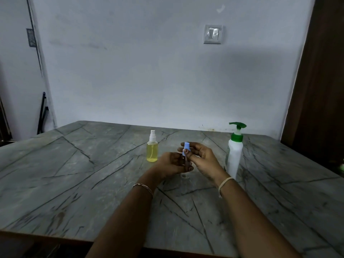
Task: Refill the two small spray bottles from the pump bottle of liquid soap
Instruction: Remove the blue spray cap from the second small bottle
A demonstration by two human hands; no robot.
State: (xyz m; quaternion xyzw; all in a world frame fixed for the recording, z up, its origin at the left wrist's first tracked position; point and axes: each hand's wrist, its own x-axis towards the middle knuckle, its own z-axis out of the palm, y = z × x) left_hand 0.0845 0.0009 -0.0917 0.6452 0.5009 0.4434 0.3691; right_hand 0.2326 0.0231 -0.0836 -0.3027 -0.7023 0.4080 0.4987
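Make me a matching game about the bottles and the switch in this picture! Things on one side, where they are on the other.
Things:
1. Small clear spray bottle of yellow liquid
2. White pump bottle with green top
3. Small blue-capped bottle
4. White wall switch

Places:
A. On the wall
B. Held in both hands
C. Standing on the table, left of the hands
D. Standing on the table, right of the hands

Pairs: 1-C, 2-D, 3-B, 4-A
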